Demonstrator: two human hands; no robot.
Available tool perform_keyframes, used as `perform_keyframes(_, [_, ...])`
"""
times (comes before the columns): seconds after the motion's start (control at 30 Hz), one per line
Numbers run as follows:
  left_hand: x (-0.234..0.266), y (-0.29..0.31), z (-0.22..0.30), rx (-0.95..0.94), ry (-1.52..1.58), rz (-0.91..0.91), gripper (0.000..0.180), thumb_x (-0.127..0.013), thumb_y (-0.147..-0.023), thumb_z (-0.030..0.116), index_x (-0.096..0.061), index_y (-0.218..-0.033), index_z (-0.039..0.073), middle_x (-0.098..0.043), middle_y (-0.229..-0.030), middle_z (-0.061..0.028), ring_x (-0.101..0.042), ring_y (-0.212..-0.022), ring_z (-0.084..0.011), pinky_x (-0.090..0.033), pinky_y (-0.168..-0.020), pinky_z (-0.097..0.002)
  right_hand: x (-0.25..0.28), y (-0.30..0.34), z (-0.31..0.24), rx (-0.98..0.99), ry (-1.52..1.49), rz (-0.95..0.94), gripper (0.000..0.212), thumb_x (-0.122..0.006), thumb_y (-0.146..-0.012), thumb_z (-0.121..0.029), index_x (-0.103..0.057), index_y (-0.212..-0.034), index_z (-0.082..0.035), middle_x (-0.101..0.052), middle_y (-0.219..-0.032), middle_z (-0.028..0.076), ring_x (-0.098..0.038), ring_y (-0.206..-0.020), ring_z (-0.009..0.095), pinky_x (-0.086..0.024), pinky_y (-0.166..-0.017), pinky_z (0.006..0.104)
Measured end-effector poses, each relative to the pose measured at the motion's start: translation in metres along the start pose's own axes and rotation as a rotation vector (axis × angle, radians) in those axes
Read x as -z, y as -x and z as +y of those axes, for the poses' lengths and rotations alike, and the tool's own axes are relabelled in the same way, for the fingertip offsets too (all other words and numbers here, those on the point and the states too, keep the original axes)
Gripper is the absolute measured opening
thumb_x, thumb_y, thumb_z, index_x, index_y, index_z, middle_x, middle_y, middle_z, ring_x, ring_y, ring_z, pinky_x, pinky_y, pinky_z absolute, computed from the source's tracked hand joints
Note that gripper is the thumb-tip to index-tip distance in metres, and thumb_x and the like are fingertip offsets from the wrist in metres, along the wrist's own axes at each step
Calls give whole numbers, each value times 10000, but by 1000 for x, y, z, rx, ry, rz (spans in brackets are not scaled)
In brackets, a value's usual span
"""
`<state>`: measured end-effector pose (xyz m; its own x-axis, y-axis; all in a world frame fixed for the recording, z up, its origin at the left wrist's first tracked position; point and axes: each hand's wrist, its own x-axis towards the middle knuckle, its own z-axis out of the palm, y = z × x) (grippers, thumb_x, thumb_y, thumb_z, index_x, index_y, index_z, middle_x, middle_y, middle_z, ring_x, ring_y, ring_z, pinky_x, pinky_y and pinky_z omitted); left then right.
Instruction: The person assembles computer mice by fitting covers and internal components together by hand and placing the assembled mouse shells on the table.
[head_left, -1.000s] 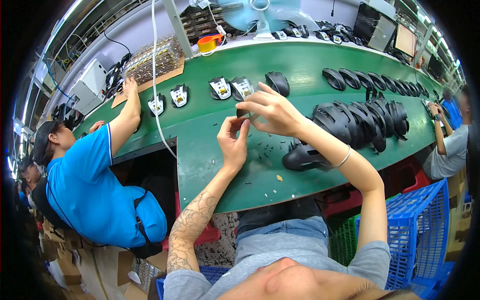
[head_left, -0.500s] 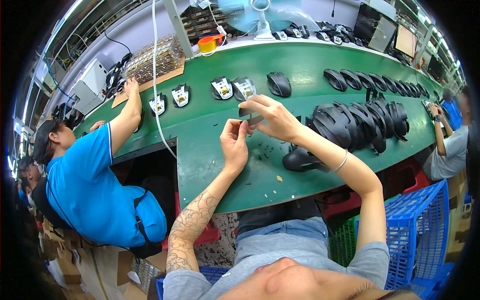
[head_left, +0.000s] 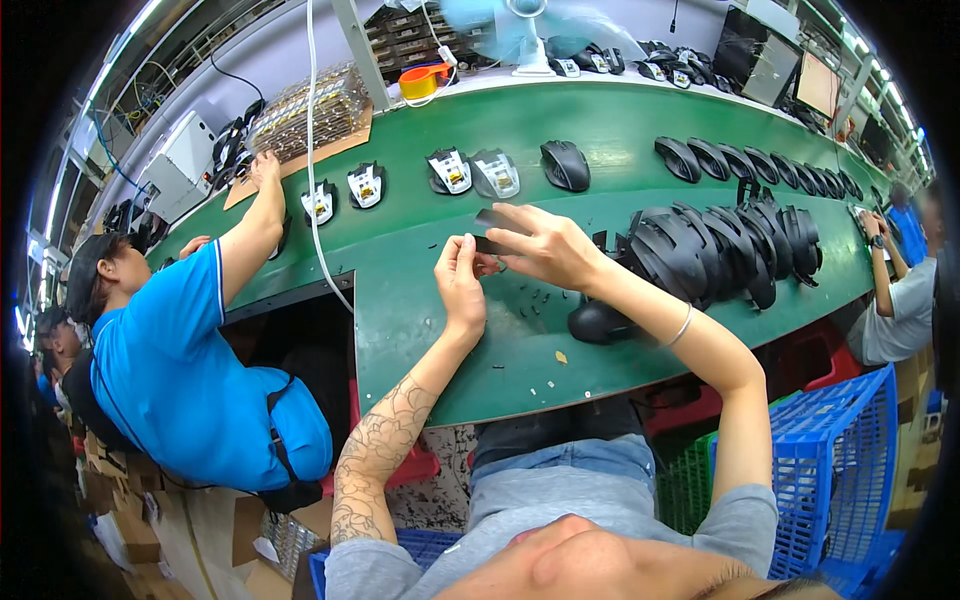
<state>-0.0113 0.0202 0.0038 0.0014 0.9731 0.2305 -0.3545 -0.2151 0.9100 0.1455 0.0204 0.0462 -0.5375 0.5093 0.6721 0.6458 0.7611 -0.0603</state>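
Note:
Both my hands are raised over the green bench [head_left: 430, 380] around a thin, curved black plastic mouse part [head_left: 490, 219]. My left hand [head_left: 462, 288] is closed, thumb and fingertips pinching its near end. From the right, my right hand [head_left: 550, 246] grips the same part, its fingers covering most of it. Just right of my hands lies a heap of black mouse shells [head_left: 690, 250], with one loose shell [head_left: 598, 322] at its near side. Tiny black scraps [head_left: 530, 300] are scattered below my hands.
Beyond my hands stand open mice with white insides [head_left: 450, 172], a closed black mouse [head_left: 565, 165] and a row of black mice [head_left: 740, 161]. A white cable [head_left: 313, 150] hangs at left. A co-worker in blue [head_left: 200, 360] sits left; a blue crate [head_left: 830, 450] stands right.
My left hand has shifted slightly left, and my right-hand fingers have come down over the black part, hiding more of it. The part has turned between my hands.

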Motion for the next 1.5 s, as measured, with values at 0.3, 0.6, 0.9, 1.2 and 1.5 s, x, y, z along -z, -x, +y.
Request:
perform_keyframes(0.3, [-2,-2,6,214,313,-88,435,-361,-920,455,-550,-935,64,-575,-895,-32,-520,-811,-133,-409,-717,-268,5,-2,-3,28,-34,-24,327,-699,-652,-114,-618,-968,-82,-533,-1172,143,-579,-968,284,-513,-767,352])
perform_keyframes(0.6, [13,-8,-2,492,667,-162,612,-351,-861,578,-526,-1052,24,-544,-1071,-125,-521,-989,-245,-396,-883,-349,9,-22,16,-328,-236,-43,301,-728,-674,-215,-637,-881,-17,-636,-861,135,-596,-643,210,-483,-603,302])
perform_keyframes(0.9, [13,-7,8,514,558,-165,643,-336,-861,580,-512,-1098,8,-522,-1142,-152,-511,-1023,-280,-405,-885,-351,-25,-77,105,-602,-206,56,631,-800,-588,-341,-602,-1048,43,-632,-914,231,-633,-851,303,-498,-784,354])
perform_keyframes(1.2, [17,-7,10,521,535,-168,648,-317,-858,595,-522,-1091,25,-531,-1137,-129,-517,-994,-254,-406,-862,-336,-64,-108,108,-819,89,-320,548,-820,-589,-373,-637,-902,37,-633,-957,215,-615,-923,336,-515,-789,383])
perform_keyframes(1.5, [13,-9,8,527,545,-199,652,-332,-847,606,-528,-1077,28,-539,-1106,-117,-529,-954,-243,-414,-834,-328,-78,-94,122,-869,99,-524,580,-705,-722,-457,-588,-1075,-10,-582,-1080,231,-518,-1077,394,-463,-872,434])
